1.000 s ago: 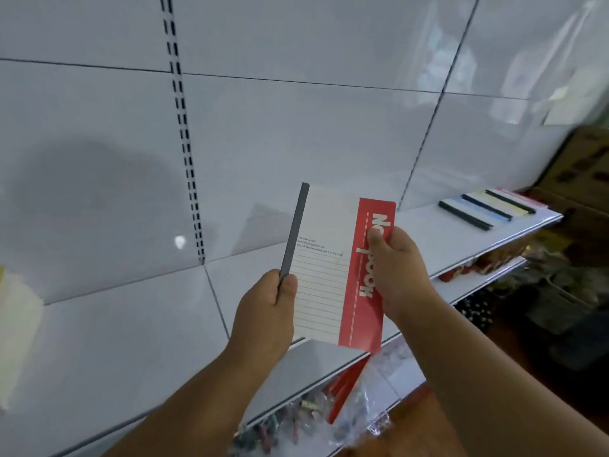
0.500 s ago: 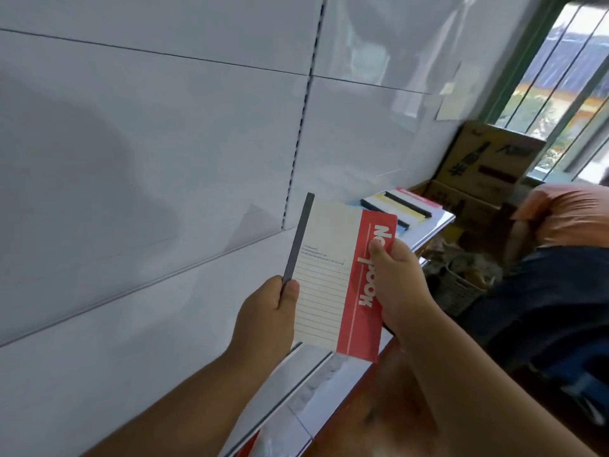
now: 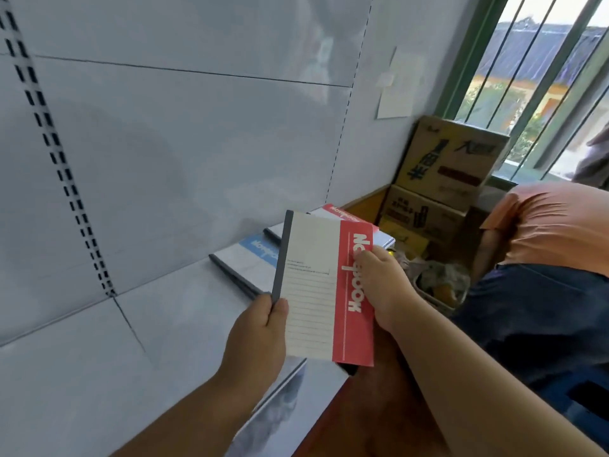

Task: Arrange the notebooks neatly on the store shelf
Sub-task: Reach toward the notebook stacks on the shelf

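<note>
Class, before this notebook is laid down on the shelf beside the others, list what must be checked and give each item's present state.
1. Held notebook gripped by both hands: ok; left hand at the spine, right hand at the red edge.
2. Bare shelf left of the blue notebook: ok.
3. Notebooks on the shelf lie flat: ok.
4. Row evenly aligned: cannot tell, partly hidden.
5. Held notebook already lying flat: not ok.
</note>
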The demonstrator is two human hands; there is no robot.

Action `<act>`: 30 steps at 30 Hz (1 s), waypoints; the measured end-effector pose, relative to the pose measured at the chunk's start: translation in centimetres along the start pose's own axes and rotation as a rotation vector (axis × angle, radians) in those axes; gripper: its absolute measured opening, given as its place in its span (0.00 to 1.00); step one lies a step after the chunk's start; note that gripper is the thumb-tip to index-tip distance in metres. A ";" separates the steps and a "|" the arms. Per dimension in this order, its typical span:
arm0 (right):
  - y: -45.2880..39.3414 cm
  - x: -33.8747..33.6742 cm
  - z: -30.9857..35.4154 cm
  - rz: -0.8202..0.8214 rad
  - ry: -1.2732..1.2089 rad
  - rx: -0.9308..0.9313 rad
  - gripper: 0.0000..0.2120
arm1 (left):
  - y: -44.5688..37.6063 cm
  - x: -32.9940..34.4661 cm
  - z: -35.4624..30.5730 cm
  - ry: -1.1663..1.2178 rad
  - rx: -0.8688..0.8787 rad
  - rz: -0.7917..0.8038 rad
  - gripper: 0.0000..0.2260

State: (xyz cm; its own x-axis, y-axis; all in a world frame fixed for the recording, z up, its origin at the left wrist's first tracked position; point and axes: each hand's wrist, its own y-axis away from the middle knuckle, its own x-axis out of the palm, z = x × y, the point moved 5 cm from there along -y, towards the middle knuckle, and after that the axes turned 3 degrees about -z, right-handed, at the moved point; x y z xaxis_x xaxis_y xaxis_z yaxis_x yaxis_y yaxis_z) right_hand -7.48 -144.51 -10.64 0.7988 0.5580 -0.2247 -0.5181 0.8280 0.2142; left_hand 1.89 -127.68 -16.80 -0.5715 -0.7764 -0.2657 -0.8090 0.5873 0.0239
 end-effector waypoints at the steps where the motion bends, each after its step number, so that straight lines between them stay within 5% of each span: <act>1: -2.4 -0.7 0.3 0.021 0.012 0.010 0.12 | -1.8 1.2 -0.3 0.003 -0.025 0.013 0.11; 12: -25.7 -7.5 2.7 0.024 0.408 0.043 0.09 | -20.4 14.5 -3.3 -0.295 -0.076 0.227 0.05; 18: -36.6 -8.2 3.1 0.078 0.486 -0.072 0.08 | -27.1 19.6 -3.9 -0.395 -0.117 0.076 0.05; 30: -53.4 -2.7 1.5 0.545 0.884 -0.312 0.11 | -33.9 26.3 -3.1 -0.581 -0.393 -0.331 0.11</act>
State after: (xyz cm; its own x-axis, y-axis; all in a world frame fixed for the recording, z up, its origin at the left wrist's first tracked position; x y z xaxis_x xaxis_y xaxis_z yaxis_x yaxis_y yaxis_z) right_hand 18.45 -190.30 -20.02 -0.0009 0.5936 -0.8047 -0.8913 0.3643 0.2697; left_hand 13.89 -168.71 -21.56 -0.2155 -0.5889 -0.7790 -0.9765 0.1368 0.1667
